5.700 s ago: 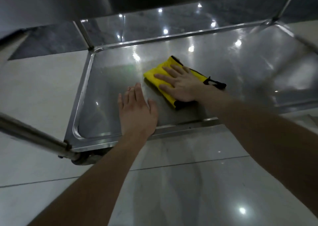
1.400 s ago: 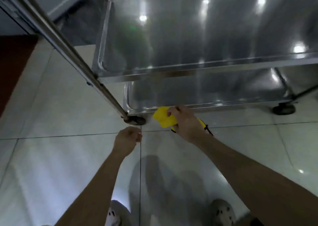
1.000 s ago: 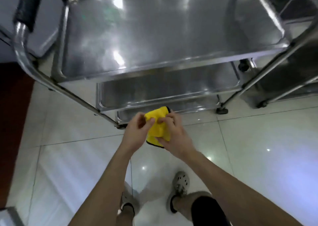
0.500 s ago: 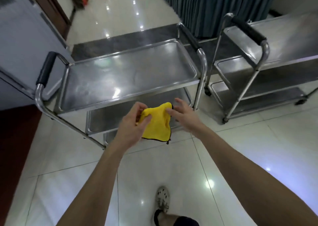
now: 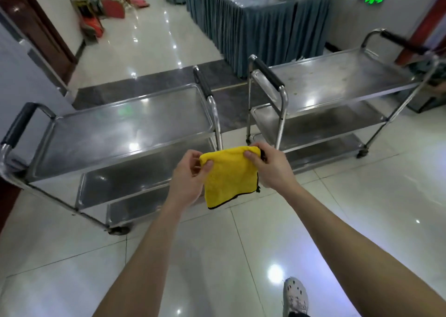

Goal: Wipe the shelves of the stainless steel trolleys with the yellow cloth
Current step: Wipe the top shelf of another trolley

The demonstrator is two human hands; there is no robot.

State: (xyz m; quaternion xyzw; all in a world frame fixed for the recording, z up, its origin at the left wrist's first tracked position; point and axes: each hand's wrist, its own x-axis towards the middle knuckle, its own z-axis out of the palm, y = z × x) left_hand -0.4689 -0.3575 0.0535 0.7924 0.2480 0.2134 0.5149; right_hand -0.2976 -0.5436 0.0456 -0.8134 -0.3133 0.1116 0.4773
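Note:
I hold the yellow cloth (image 5: 229, 176), black-edged and folded, up in the air in front of me. My left hand (image 5: 190, 179) pinches its top left corner and my right hand (image 5: 270, 167) pinches its top right corner, so it hangs down between them. Behind it on the left stands a stainless steel trolley (image 5: 120, 133) with three shelves and black-gripped handles. A second stainless steel trolley (image 5: 337, 85) of the same kind stands to the right, a little farther off. Neither hand touches a trolley.
Glossy tiled floor (image 5: 362, 208) lies all around me. A long table with a blue-grey skirt (image 5: 260, 27) stands behind the trolleys. Red chairs (image 5: 111, 10) are stacked at the far left, near a dark wooden door frame (image 5: 36, 22). My shoe (image 5: 295, 297) shows at the bottom.
I have stood up from the lowest shelf, where my right hand pressed the cloth. Both hands now hold the cloth spread in the air, and the second trolley is in full view.

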